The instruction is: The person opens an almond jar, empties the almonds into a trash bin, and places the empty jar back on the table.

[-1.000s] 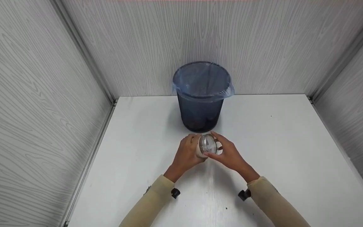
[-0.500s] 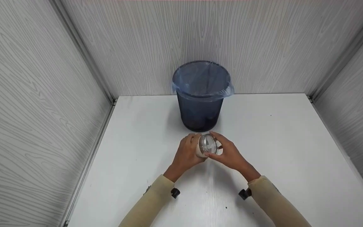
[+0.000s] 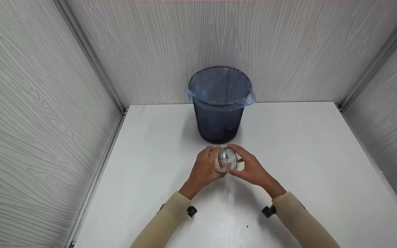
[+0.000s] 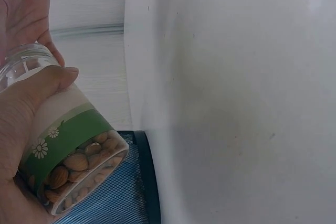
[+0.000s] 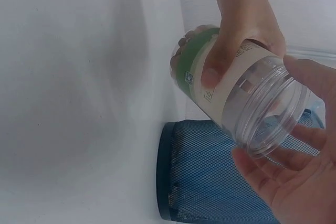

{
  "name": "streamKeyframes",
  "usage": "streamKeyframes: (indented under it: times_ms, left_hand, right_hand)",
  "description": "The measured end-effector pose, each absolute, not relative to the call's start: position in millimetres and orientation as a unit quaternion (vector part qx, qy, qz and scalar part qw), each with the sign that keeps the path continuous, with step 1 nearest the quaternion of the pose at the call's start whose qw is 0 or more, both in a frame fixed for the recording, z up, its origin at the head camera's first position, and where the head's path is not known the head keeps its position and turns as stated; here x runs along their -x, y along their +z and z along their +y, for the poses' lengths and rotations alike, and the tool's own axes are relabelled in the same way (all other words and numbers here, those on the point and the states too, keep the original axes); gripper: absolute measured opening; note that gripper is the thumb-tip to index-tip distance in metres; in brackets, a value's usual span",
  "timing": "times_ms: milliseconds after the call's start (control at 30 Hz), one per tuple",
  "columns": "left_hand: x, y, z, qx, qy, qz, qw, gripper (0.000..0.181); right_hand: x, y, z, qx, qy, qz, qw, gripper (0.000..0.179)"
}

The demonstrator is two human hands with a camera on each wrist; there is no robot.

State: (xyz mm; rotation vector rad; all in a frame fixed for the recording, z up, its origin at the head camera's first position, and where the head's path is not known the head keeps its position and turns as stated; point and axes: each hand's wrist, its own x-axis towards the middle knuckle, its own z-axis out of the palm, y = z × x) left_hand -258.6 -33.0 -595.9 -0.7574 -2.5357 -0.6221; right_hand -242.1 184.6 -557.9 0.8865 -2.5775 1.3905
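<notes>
A clear jar (image 3: 228,157) with a cream and green label (image 4: 73,129) lies tilted in the air between both hands. Almonds (image 4: 76,163) show through its lower end in the left wrist view. My left hand (image 3: 204,166) grips the jar round the label, thumb across the cream part. With thumb and fingertips spread round the see-through ridged mouth end (image 5: 252,109), my right hand (image 3: 251,169) holds the jar from the other side. The right palm faces the mouth with a gap between them.
Just beyond the hands stands a dark blue mesh waste bin (image 3: 219,124), lined with a thin bluish plastic bag (image 3: 248,100). A white table (image 3: 150,148) lies below, with pale wood-grain panels (image 3: 150,51) on the left, back and right.
My right thumb and fingertips have shifted slightly round the jar's mouth end, the thumb moving a little toward me. The left hand and the jar stay nearly still.
</notes>
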Motion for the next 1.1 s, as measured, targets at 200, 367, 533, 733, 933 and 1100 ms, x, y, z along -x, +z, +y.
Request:
streamKeyframes:
  times_ms: [200,367,533,733,933,1100]
  left_hand:
    - [257.1,-596.3,-33.6,0.272,-0.224,-0.912,0.209,0.089]
    - [257.2,-595.6,-33.5,0.272,-0.222,-0.912,0.212,0.089]
    - [256.6,-595.2,-33.2,0.271,-0.224,-0.913,0.208,0.090]
    - [255.2,-595.6,-32.8,0.268,-0.222,-0.914,0.207,0.090]
    - [254.4,-596.9,-32.8,0.266,-0.218,-0.916,0.206,0.090]
    - [253.9,-595.7,-34.0,0.269,-0.222,-0.914,0.205,0.091]
  right_hand:
    - [240.9,-557.2,186.0,-0.317,0.464,-0.826,0.038,0.084]
    - [239.4,-555.6,186.0,-0.324,0.457,-0.827,0.046,0.085]
    - [239.3,-558.3,187.8,-0.330,0.457,-0.825,0.046,0.085]
    - [239.6,-559.8,189.0,-0.336,0.456,-0.823,0.041,0.088]
    - [238.3,-560.2,189.1,-0.346,0.463,-0.816,0.038,0.091]
    - [237.2,-560.6,188.7,-0.355,0.460,-0.812,0.052,0.090]
